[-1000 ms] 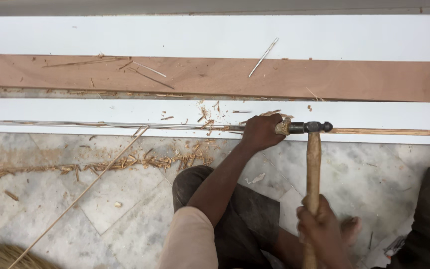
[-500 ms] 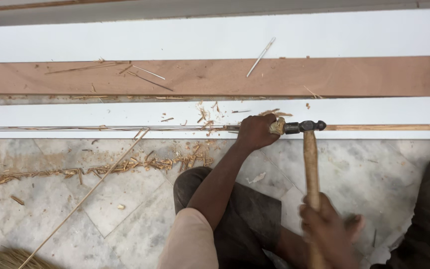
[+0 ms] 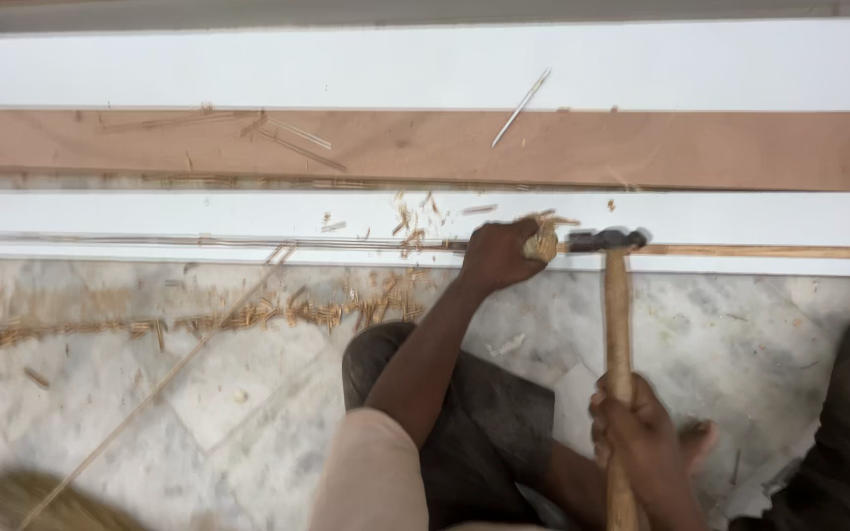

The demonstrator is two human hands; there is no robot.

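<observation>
My left hand (image 3: pixel 500 254) is closed around a small frayed wooden piece (image 3: pixel 543 239), pressing it on the thin wooden strip (image 3: pixel 759 252) that runs along the near white board (image 3: pixel 199 216). My right hand (image 3: pixel 637 433) grips the long wooden handle of a hammer (image 3: pixel 618 324). The hammer's dark metal head (image 3: pixel 607 239) rests against the right side of the wooden piece, on the strip.
A brown plywood board (image 3: pixel 425 147) lies between two white boards, with a thin sliver (image 3: pixel 520 106) on the far white board (image 3: pixel 346 69). Wood shavings (image 3: pixel 248 317) are strewn over the marble floor (image 3: pixel 740 324). A long thin stick (image 3: pixel 159 388) slants across the floor.
The hammer head has stayed against the wooden piece by my left hand. My right hand has shifted a little on the handle, and the view has drifted slightly.
</observation>
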